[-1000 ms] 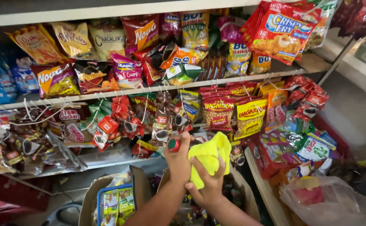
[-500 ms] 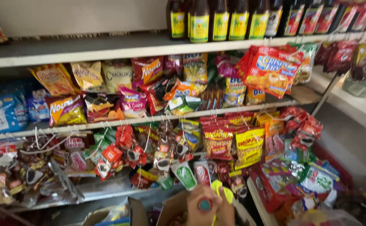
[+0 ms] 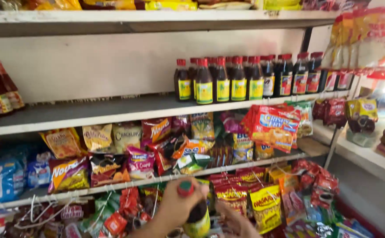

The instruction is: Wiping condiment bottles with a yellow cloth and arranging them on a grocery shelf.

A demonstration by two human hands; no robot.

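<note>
Bottle (image 3: 195, 211), dark with a red cap and yellow label, sits low before the snack shelf (image 3: 157, 180), the left hand (image 3: 178, 206) in a closed grip round its neck. The right hand (image 3: 238, 220) hovers beside it, its grip unclear. Held only near the top, it could slip and knock the hanging snack packets (image 3: 263, 200).

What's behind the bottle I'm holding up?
Behind the dark bottle in the left hand hang snack packets clipped below the shelf rail. The bottle and hand cover whatever hangs directly behind them.
</note>
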